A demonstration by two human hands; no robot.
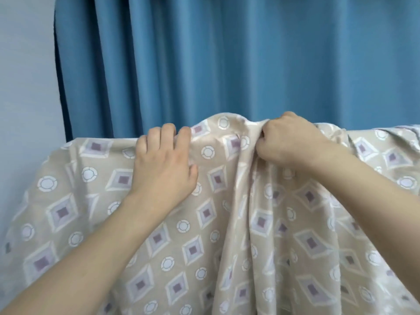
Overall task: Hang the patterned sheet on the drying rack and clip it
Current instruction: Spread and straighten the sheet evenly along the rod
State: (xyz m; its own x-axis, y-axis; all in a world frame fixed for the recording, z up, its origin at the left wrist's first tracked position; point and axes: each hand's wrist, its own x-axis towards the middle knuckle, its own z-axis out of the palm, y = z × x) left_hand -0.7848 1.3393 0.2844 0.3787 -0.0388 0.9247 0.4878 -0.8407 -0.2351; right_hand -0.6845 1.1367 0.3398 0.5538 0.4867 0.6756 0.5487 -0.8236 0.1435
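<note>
The patterned sheet (227, 223), beige with purple diamonds and white circles, hangs across the whole lower view over a horizontal top edge; the drying rack under it is hidden. My left hand (163, 160) lies on the sheet at its top edge, fingers curled over the fold. To its right, my right hand (288, 139) grips a bunched fold of the sheet, which rises in a hump between the two hands. No clip is visible.
A blue curtain (227, 53) hangs in folds right behind the sheet. A pale wall (25, 76) fills the left side.
</note>
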